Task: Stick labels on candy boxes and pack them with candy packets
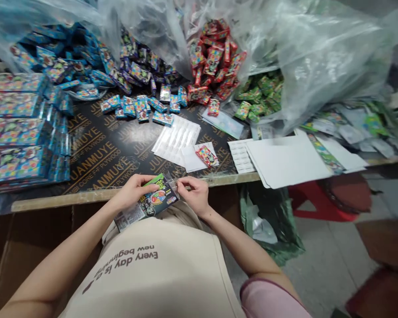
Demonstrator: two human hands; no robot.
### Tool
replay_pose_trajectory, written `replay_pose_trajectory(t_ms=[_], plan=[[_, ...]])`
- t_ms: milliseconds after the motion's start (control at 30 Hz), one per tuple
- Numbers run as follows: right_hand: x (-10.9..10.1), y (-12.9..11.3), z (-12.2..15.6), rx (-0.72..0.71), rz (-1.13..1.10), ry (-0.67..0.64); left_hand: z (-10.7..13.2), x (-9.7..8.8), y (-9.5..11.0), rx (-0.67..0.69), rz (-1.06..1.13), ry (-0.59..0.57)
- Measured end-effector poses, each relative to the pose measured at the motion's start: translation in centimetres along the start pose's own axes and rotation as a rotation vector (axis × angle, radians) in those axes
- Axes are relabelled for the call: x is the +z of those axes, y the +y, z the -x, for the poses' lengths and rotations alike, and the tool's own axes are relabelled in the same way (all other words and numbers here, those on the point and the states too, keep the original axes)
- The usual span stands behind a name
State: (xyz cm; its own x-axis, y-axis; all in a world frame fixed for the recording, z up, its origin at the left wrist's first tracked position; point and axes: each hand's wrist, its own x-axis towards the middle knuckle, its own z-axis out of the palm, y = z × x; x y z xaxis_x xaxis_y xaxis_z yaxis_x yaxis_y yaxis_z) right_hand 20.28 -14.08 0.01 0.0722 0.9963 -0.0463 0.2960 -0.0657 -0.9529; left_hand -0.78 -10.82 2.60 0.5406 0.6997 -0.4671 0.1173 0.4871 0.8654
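My left hand (pixel 137 190) grips a dark printed packet (pixel 156 199) with a green top edge, held slantwise over my lap at the table's front edge. Clear plastic film shows at the packet's right end. There my right hand (pixel 194 193) pinches that film between thumb and fingers. Just beyond my hands, a small red packet (pixel 206 156) lies on white paper slips (pixel 189 160). White sticker sheets (pixel 178 138) are spread behind them.
Stacked blue boxes (pixel 15 132) stand at the left. Plastic bags hold blue (pixel 66 57), purple (pixel 145 66), red (pixel 215 62) and green packets (pixel 265 92) along the back. White cards (pixel 288 159) overhang the front edge at right. A green bag (pixel 271 221) and red stool (pixel 321 207) stand below.
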Motion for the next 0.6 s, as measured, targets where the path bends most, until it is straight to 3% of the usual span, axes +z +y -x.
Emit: replay_pose_trajectory(t_ms=[133, 233, 333, 400, 500, 600], plan=[[-4.0, 2.0, -0.1, 0.145, -0.108, 0.258, -0.1, 0.6, 0.2, -0.075, -0.001, -0.060], [-7.7, 3.7, -0.1, -0.023, 0.187, 0.287, 0.4, -0.1, -0.5, -0.117, 0.057, -0.003], [-10.1, 5.2, 0.4, -0.360, 0.700, 0.191, 0.7, -0.8, -1.2, -0.132, 0.084, 0.053], [-10.8, 6.1, 0.9, -0.549, 0.963, 0.061, 0.8, -1.0, -1.4, -0.136, 0.090, 0.052], [-11.1, 7.2, 1.3, -0.744, 1.136, -0.116, 0.8, -0.9, -1.4, -0.148, 0.092, 0.032], [-11.4, 7.8, 1.6, -0.802, 1.132, -0.174, 0.9, -1.0, -1.4, -0.163, 0.097, 0.025]])
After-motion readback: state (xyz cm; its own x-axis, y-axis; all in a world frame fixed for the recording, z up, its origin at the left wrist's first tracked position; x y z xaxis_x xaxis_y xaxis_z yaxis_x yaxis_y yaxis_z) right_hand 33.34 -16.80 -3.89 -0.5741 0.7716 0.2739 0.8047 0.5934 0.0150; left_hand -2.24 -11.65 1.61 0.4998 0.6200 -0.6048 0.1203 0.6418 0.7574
